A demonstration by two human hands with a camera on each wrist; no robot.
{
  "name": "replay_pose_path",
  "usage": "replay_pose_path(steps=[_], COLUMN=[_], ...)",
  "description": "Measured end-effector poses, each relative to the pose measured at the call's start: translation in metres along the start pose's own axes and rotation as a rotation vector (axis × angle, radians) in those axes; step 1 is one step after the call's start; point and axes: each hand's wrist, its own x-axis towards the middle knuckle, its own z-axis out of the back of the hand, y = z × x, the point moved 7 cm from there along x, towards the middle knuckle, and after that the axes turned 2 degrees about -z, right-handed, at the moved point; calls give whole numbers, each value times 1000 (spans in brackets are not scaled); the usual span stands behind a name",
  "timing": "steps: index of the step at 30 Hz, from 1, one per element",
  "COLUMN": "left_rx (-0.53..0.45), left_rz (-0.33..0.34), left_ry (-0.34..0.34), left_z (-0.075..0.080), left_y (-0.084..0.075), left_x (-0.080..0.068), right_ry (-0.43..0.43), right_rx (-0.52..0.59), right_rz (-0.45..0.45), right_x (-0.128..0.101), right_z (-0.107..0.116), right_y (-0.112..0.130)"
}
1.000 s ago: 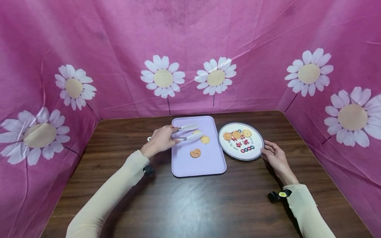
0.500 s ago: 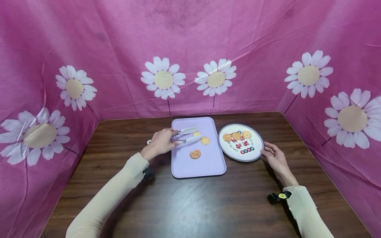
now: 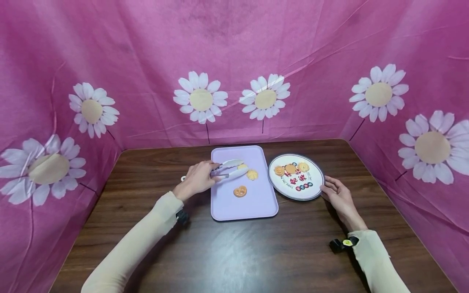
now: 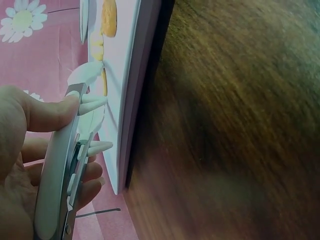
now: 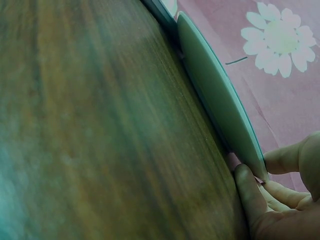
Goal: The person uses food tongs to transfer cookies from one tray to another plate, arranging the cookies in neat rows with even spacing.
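My left hand [image 3: 198, 179] grips white-tipped tongs [image 4: 52, 180], thumb on one arm and fingers round the other. The tongs' two tips reach over a lavender tray [image 3: 242, 209], one on each side of a pale yellow cookie [image 3: 242, 166] that is partly hidden; whether they touch it I cannot tell. Close by lies a flower-shaped cookie [image 3: 252, 175], and nearer me a brown pretzel-shaped cookie [image 3: 240, 191]. My right hand [image 3: 340, 199] pinches the right rim of a round white plate [image 5: 220, 95], thumb above and fingers below. The plate's near edge looks slightly raised.
On the plate's far half sit three cookies: a swirled one [image 3: 279, 170], a round one [image 3: 290, 169] and a pale ring-shaped one [image 3: 303, 167]. Tray and plate stand side by side on a dark wooden table [image 3: 234, 252]. Pink daisy-printed cloth [image 3: 234, 36] hangs around its back and sides.
The tongs' tips have drawn slightly closer together around the partly hidden cookie. My right hand and the plate stay in place.
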Motion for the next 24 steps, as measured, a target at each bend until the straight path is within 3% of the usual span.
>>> replay_pose_path(steps=[10, 17, 24], left_rx=[6, 8, 4], left_rz=[-8, -2, -13], left_ry=[-29, -29, -56], left_z=[-1, -3, 4], left_y=[0, 0, -3], left_x=[-3, -7, -7], right_ry=[-5, -10, -4], right_rx=[-76, -77, -46], right_rz=[-12, -30, -6], right_x=[-2, -6, -6], right_z=[0, 1, 0], right_y=[-1, -4, -1])
